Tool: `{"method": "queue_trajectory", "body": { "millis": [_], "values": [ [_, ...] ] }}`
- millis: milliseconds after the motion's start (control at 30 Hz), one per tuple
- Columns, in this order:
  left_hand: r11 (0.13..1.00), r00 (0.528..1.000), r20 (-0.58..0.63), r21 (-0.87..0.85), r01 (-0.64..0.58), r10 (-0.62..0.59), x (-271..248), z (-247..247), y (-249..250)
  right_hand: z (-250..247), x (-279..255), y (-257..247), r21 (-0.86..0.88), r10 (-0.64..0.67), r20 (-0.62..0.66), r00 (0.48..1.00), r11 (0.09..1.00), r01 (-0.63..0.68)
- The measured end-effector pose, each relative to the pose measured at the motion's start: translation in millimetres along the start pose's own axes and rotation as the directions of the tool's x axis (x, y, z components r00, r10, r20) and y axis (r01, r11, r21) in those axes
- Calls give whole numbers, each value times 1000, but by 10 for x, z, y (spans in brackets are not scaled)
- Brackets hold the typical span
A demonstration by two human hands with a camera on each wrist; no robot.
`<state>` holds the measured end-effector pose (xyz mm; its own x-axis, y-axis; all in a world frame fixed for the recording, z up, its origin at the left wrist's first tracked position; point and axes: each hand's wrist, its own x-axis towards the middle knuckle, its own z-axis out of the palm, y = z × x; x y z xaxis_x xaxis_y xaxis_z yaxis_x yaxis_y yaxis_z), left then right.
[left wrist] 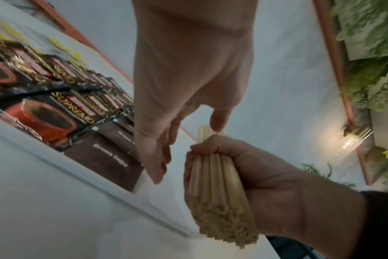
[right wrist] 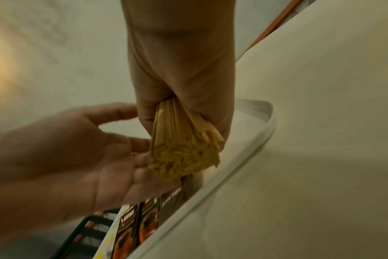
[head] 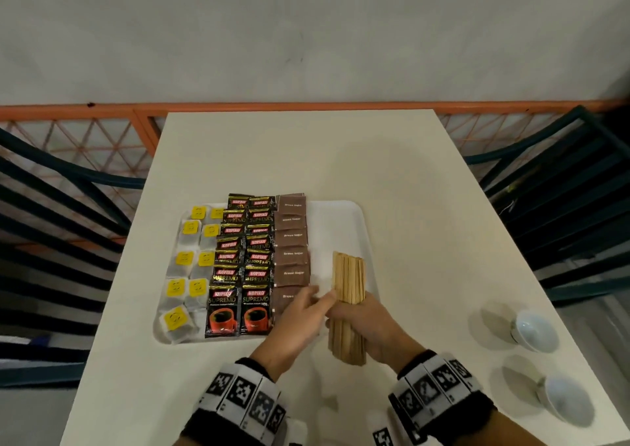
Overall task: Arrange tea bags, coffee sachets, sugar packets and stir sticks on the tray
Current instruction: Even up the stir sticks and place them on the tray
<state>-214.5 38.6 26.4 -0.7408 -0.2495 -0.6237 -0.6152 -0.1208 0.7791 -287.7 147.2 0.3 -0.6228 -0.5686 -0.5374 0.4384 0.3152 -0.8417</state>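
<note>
Your wrist bands (head: 245,401) with black-and-white square marks sit closest to you, at the near edge of the table (head: 409,179). Your right hand (head: 370,326) wraps its fingers tight round the bundle of stir sticks (head: 348,278) — the bundle pokes out over the right part of the tray (head: 344,214), and its near end hangs past the tray's near rim. Your left hand (head: 300,312) is loose, fingers straight and holding nothing, just beside the sticks. That right strip of the tray is bare and white, with room for the sticks. Left of it runs a line of brown sugar packets (head: 292,237) that say "Brown Sugar", then two lines of black coffee sachets (head: 238,295) that say "KOPIKO SUPREMO", then tea bags (head: 185,258) with yellow tags by the left rim. Two white cups (head: 535,329) sit well apart — near the table's right edge.
</note>
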Motion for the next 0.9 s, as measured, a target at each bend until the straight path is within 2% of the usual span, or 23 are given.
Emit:
{"method": "queue_trajectory", "body": {
  "millis": [133, 267, 367, 500, 667, 800, 900],
  "values": [
    [981, 990, 81, -143, 129, -118, 233, 32, 147, -86, 202, -155, -2, 105, 21, 994, 994, -105],
    [982, 992, 62, -147, 119, -111, 463, 50, 349, -152, 407, -291, -28, 166, 49, 985, 986, -165],
    [986, 993, 14, -121, 118, -117, 625, 85, 436, -195, 546, -379, -33, 183, 61, 981, 983, -181],
    [988, 986, -92, -84, 128, -136, 795, 149, 435, -251, 717, -440, -86, 240, 20, 971, 968, -237],
    [994, 982, -157, -50, 101, -108, 935, 225, 407, -289, 840, -466, -180, 266, -25, 964, 947, -266],
    [994, 969, -239, 79, 78, -58, 991, 223, 417, -333, 857, -489, -298, 215, -82, 973, 926, -230],
    [988, 968, -247, 138, 74, -38, 999, 203, 404, -361, 860, -496, -363, 183, -98, 978, 909, -206]
  ]
}}
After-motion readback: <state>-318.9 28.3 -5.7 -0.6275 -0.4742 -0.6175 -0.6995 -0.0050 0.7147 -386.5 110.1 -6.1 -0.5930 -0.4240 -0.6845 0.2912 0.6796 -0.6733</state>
